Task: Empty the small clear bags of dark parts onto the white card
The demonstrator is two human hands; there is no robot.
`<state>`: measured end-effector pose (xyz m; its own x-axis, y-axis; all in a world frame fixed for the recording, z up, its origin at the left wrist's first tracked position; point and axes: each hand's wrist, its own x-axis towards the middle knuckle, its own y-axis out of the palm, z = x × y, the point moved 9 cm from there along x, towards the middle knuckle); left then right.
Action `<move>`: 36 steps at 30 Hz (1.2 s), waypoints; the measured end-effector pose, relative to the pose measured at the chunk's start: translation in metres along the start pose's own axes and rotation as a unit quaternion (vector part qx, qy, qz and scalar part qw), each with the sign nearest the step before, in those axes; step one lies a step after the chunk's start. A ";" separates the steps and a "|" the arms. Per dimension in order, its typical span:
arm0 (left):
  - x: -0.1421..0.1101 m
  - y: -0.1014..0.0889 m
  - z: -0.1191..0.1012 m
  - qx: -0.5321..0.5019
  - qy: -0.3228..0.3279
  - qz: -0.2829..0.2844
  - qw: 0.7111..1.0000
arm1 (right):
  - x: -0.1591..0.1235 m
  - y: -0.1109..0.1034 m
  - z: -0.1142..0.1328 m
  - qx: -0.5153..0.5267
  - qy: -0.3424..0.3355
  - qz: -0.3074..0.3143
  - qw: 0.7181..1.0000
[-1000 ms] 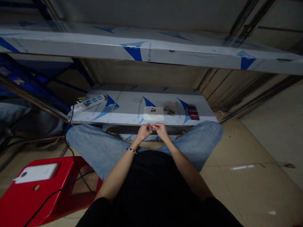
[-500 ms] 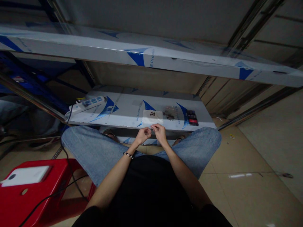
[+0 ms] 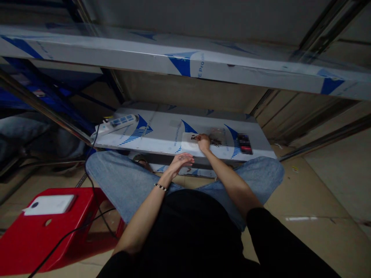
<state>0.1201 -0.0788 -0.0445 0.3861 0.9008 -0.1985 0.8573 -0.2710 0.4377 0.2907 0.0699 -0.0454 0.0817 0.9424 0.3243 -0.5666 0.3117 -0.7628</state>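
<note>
My left hand (image 3: 180, 163) hovers in front of the lower shelf's edge with its fingers bent over to the right. A small glint shows at the fingers; what they hold is too small to name. A tiny dark reddish thing (image 3: 189, 169) appears just below them. My right hand (image 3: 204, 143) reaches over the white sheet (image 3: 187, 143) with its fingertips pinched at the small dark brown pieces (image 3: 193, 136) on it. Whatever sits between those fingertips is hidden. Right of that hand lies a clear plastic bag (image 3: 218, 133) with more dark pieces.
The film-covered shelf (image 3: 162, 131) carries a white power strip (image 3: 120, 122) at left and a blurred dark and red item (image 3: 245, 144) at right. An upper shelf edge (image 3: 139, 60) crosses above. At lower left, a red stool (image 3: 26, 239) bears a white device (image 3: 52, 204) beside black cable.
My right hand has left my left hand and moved forward to the dark pieces on the white sheet. My left hand has stretched its curled fingers rightward. The view has shifted slightly.
</note>
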 end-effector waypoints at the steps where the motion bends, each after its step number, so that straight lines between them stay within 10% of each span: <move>1: 0.000 0.001 0.000 -0.003 -0.002 0.003 1.000 | -0.002 0.000 -0.003 -0.009 0.006 -0.006 1.000; 10: -0.003 0.003 0.001 0.011 -0.014 0.028 0.999 | -0.019 -0.040 0.019 0.113 0.002 -0.080 0.990; 13: -0.005 0.008 0.000 0.005 -0.020 0.056 0.998 | -0.054 -0.063 0.026 0.235 0.043 -0.141 0.961; 21: 0.000 0.008 0.004 0.020 -0.023 0.050 0.998 | -0.146 -0.053 0.037 0.443 0.157 -0.074 0.879; 28: -0.003 0.020 0.008 0.064 -0.031 0.110 0.991 | -0.127 -0.071 0.035 0.426 0.110 -0.090 0.893; 36: 0.012 0.005 0.030 0.033 -0.042 0.029 0.998 | -0.110 -0.048 0.017 0.418 0.153 -0.058 0.894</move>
<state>0.1390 -0.0792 -0.0711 0.4609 0.8518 -0.2490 0.8522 -0.3464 0.3922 0.2949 -0.0506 -0.0351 0.3269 0.9388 0.1086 -0.9440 0.3297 -0.0081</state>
